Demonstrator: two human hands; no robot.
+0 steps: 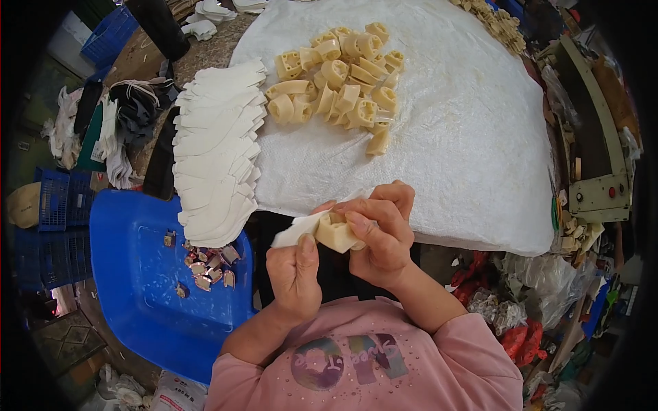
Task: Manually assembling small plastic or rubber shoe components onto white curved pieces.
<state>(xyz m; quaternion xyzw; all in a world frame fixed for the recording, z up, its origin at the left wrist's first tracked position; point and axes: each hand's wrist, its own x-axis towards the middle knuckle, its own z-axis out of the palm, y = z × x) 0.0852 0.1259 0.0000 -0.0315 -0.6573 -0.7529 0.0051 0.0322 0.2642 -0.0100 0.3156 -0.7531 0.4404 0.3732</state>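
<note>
In front of my chest, my left hand pinches a thin white cut piece between thumb and fingers. The white piece lies against the side of a cream plastic shoe heel and runs behind it. My right hand grips that heel, its thumb and index finger at the heel's hollowed top edge; some of its fingers are hidden behind. A heap of similar cream heels lies beyond my hands on a white woven sack surface. To its left, overlapping white cut pieces are fanned out in a long row.
A blue plastic tub at the left holds small shiny red-and-beige pieces. Blue crates and cloth pieces stand farther left. On the right are a green metal machine and clear plastic bags. A black cylinder stands at the far left.
</note>
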